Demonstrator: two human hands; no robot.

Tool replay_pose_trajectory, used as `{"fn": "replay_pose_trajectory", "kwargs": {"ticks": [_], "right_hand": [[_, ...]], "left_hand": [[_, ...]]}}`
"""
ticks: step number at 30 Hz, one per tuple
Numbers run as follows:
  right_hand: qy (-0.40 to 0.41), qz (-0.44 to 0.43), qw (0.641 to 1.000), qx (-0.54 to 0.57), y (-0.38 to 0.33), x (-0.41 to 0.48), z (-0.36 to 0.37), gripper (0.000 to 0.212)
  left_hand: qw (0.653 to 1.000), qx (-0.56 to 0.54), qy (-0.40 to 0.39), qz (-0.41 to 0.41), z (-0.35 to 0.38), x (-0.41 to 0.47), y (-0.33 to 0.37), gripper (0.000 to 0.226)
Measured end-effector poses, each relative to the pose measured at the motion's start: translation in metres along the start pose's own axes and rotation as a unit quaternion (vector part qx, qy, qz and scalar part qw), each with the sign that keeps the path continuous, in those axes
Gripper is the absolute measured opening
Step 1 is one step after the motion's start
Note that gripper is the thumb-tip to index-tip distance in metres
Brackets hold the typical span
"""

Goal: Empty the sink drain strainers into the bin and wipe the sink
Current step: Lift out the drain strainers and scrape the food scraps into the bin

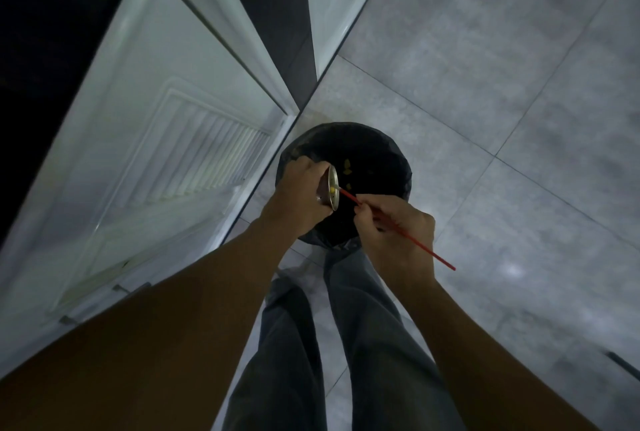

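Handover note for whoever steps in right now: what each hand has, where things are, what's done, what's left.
Left hand: grips the metal strainer, tipped on edge over the bin.
Right hand: pinches a red stick, its tip at the strainer's face, where a yellow bit clings.
Done: some yellow scraps lie inside the black-lined bin on the floor.
Left: pick the strainer clean, deal with any other strainer, and wipe the sink. Neither is in view.
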State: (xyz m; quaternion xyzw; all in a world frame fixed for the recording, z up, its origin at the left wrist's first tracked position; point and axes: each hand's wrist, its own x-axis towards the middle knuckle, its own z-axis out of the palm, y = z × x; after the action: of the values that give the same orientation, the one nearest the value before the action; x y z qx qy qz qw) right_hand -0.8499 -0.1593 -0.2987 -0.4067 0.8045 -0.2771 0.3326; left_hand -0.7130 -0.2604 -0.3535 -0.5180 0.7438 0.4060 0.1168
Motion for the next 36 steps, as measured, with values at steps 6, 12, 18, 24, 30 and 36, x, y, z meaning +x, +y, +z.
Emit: {"fn": "replay_pose_trajectory", "kwargs": {"ticks": [6,12,18,24,30,36], "right_hand": [[-0.041,-0.042,0.998,0.014,-0.001,0.002,0.005,0.016],[-0.013,0.008,1.000,0.025,0.009,0.004,0.001,0.017],[0.020,0.018,0.999,0.025,0.014,0.000,-0.008,0.014],[-0.048,-0.006,0.998,0.039,0.005,0.006,0.003,0.016],[-0.013,0.031,0.998,0.043,0.016,0.007,0.000,0.017],[-0.007,0.029,0.998,0.061,0.025,0.000,-0.005,0.015]], "left_hand": [[1.000,0.003,-0.012,0.009,0.000,0.001,0.004,0.073],[1.000,0.012,-0.005,0.004,0.001,0.001,0.003,0.074],[1.000,0.019,0.001,-0.001,0.003,0.001,0.003,0.076],[0.999,0.032,0.007,0.008,0.004,0.003,0.010,0.061],[0.999,0.035,0.001,-0.002,0.003,0.002,0.004,0.078],[0.999,0.036,0.000,-0.009,0.004,0.001,0.006,0.079]]}}
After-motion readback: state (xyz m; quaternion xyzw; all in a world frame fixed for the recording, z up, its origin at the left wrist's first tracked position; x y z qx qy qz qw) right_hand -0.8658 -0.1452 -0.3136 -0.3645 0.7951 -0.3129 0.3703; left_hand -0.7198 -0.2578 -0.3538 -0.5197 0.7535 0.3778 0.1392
